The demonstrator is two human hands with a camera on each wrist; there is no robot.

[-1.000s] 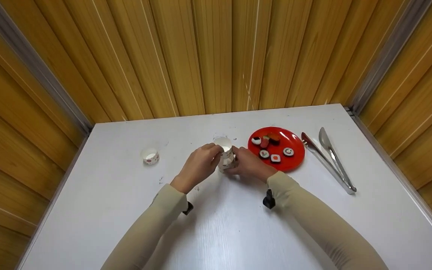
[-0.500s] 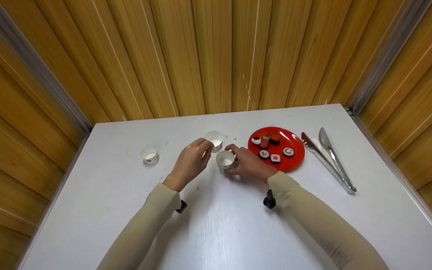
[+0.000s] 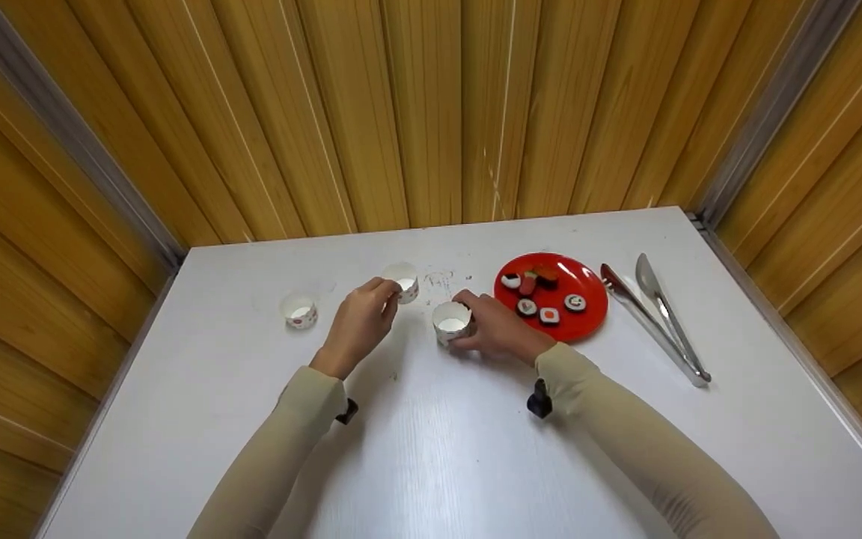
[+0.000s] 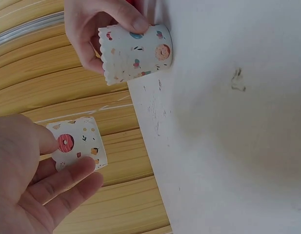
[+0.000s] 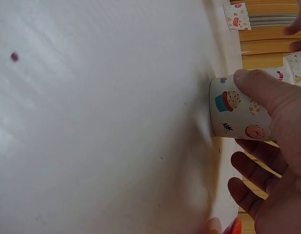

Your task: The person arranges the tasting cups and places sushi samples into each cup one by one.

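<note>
My left hand [image 3: 360,322] pinches the rim of a white paper baking cup [image 3: 408,290] printed with sweets. In the left wrist view this baking cup, with its pink donut print, shows against the wooden wall beyond the tabletop. My right hand [image 3: 502,326] grips a second paper baking cup [image 3: 452,323], which stands upright, mouth up, at the middle of the table. Its thumb and fingers sit on opposite sides of it. A third baking cup [image 3: 300,314] stands alone at the left.
A red plate [image 3: 584,283] with several toy sushi pieces lies right of my right hand. Metal tongs [image 3: 652,326] rest spread farther right on the white table [image 3: 431,464]. Wooden panels [image 3: 423,112] wall in the back and sides.
The left hand has lifted its baking cup off the right-hand one and carried it left, away from it. The right hand and its baking cup have stayed in place.
</note>
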